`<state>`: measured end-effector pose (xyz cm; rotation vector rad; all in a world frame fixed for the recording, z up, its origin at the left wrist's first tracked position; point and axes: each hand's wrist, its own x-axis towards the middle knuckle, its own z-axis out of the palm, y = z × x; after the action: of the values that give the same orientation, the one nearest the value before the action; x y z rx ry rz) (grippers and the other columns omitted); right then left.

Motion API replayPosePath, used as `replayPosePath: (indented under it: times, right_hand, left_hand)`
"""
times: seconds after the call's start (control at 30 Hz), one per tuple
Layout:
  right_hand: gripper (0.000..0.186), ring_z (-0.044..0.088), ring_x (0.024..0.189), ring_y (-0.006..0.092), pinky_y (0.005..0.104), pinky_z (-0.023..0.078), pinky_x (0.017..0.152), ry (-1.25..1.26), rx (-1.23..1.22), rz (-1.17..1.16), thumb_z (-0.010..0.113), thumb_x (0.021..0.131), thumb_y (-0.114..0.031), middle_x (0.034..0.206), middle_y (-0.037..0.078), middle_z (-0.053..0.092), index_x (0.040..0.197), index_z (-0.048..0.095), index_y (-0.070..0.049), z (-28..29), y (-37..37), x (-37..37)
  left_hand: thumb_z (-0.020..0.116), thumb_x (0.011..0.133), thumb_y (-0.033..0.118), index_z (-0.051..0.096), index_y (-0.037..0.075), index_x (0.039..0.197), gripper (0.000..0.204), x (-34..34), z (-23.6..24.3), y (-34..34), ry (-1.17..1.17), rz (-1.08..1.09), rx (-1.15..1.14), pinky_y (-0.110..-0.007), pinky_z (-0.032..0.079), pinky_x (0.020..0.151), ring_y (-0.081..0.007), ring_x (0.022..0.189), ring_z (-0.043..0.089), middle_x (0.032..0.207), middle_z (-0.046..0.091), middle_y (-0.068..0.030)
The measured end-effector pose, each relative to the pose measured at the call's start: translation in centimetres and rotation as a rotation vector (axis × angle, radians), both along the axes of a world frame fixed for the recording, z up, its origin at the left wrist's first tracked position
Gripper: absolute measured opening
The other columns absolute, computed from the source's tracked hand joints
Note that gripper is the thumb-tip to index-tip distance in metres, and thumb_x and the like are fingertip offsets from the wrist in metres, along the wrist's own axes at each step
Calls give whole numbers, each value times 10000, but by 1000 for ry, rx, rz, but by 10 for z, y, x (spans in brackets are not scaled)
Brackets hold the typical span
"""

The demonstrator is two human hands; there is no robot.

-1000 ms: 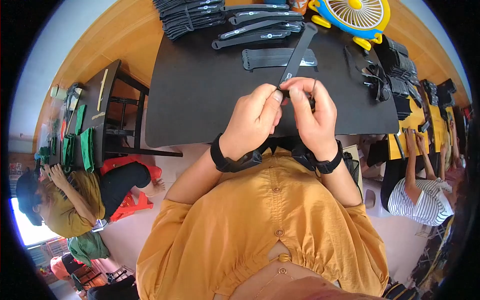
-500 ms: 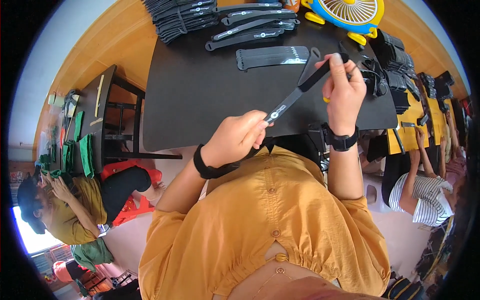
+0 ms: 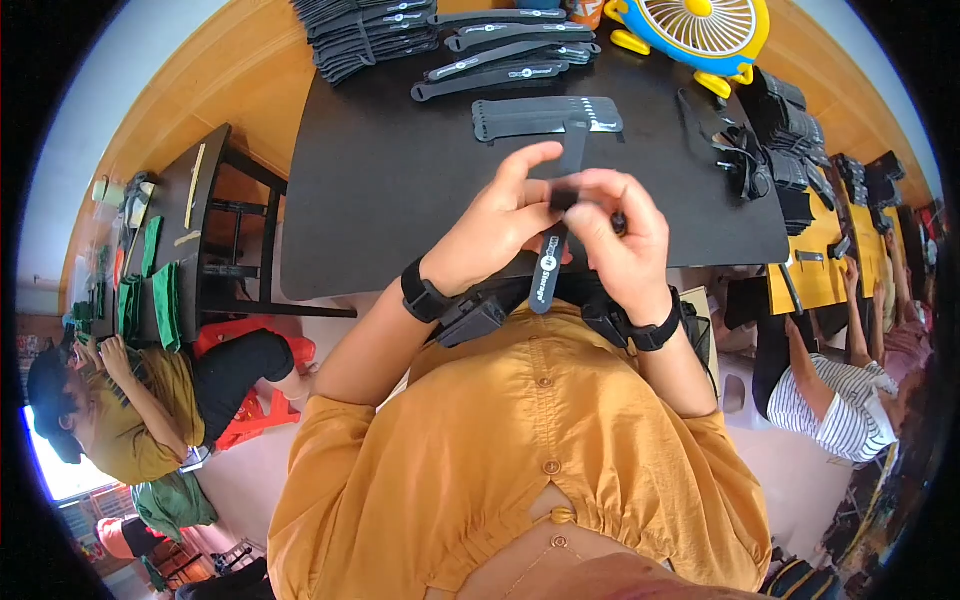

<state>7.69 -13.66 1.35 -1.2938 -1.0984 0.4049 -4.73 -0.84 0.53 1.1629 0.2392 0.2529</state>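
A dark grey hook-and-loop strap (image 3: 547, 268) with white print hangs upright between my hands, its lower end near my shirt. My left hand (image 3: 488, 220) pinches it at the middle, with the index finger raised. My right hand (image 3: 628, 235) grips the strap at the same spot, thumb and fingers closed on it and slightly blurred. A small dark thing (image 3: 620, 222) shows at my right fingers; its kind cannot be made out. The strap's upper end reaches toward a flat row of similar straps (image 3: 545, 117) on the black table (image 3: 390, 170).
Bundled straps (image 3: 370, 38) and looser straps (image 3: 510, 62) lie at the table's far side. A yellow and blue fan (image 3: 690, 25) stands far right, near a black cord bundle (image 3: 742, 165). Co-workers sit left and right; green strips (image 3: 168, 305) lie on the left table.
My hands have come together at the strap's middle; the right moved left and down. The strap swung from slanting to nearly upright, its printed end now lower.
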Motion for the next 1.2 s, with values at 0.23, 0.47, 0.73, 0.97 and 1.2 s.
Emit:
replayPosePath:
  times: [0.23,0.47,0.73,0.97,1.2]
  right_hand:
    - [194,693,969,253,309,550,797,-432,53,-94,709,816,-31,1091,110,703,1009,712,-33,-16,6,11]
    - [178,545,636,34,212,420,560,169,-10,-326,728,892,-175,720,15,684,836,730,-6,-7,13,17]
    - [89,634,624,95,232,518,539,-74,8,-112,699,890,-104,720,79,685,890,709,-15,-14,21,-25]
    - [203,578,580,66,228,427,499,319,-172,-63,734,885,-177,680,40,667,798,676,-3,-31,31,-15]
    - [185,350,423,52,223,272,429,649,54,-127,604,983,-223,593,10,540,929,630,-48,-7,31,35]
  left_hand:
    - [530,969,34,163,101,1528,672,-12,7,-1,-13,-7,431,-284,513,777,-141,840,612,962,585,-74]
    - [514,974,38,160,92,1529,661,-22,11,1,-24,-69,473,-269,509,742,-138,788,608,924,577,-65]
    - [550,966,79,337,44,1449,529,-9,-4,11,117,-46,172,-243,495,687,-104,806,604,972,596,-25]
    - [507,1010,197,488,25,1108,199,-32,3,16,262,-151,-209,-264,458,450,-85,512,484,682,415,24]
    - [447,1037,254,486,-3,1008,261,-55,10,13,349,-97,114,-290,501,428,-87,442,481,607,382,31]
